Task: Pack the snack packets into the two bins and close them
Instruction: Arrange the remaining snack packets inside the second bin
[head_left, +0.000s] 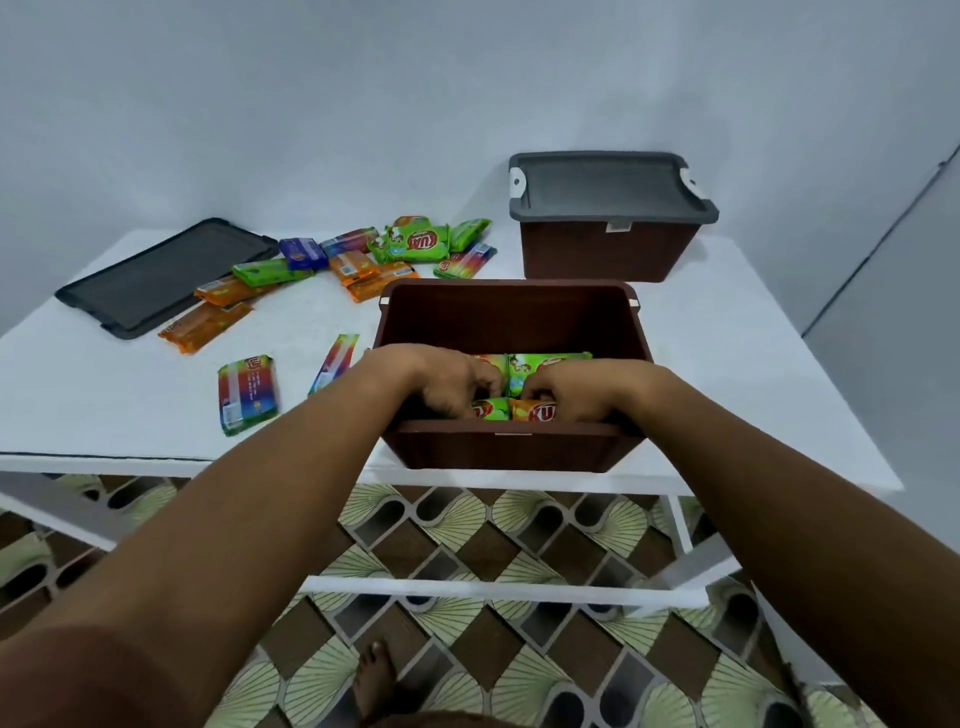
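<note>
An open brown bin (511, 312) stands at the table's near edge with several green and orange snack packets (545, 364) inside. Both my hands reach into it. My left hand (457, 382) has its fingers curled down onto a green packet (491, 408) at the bin's near side. My right hand (566, 392) grips an orange packet (530, 410) beside it. A second brown bin (608, 249) stands behind, closed with a grey lid (608, 182). Loose packets (410, 241) lie scattered on the table to the left.
A loose grey lid (166, 275) lies flat at the table's far left. A rainbow-striped packet (247, 392) and a slim one (335, 361) lie near the open bin's left. The white table (727, 338) backs onto a pale wall. Patterned floor and my foot (376, 675) show below.
</note>
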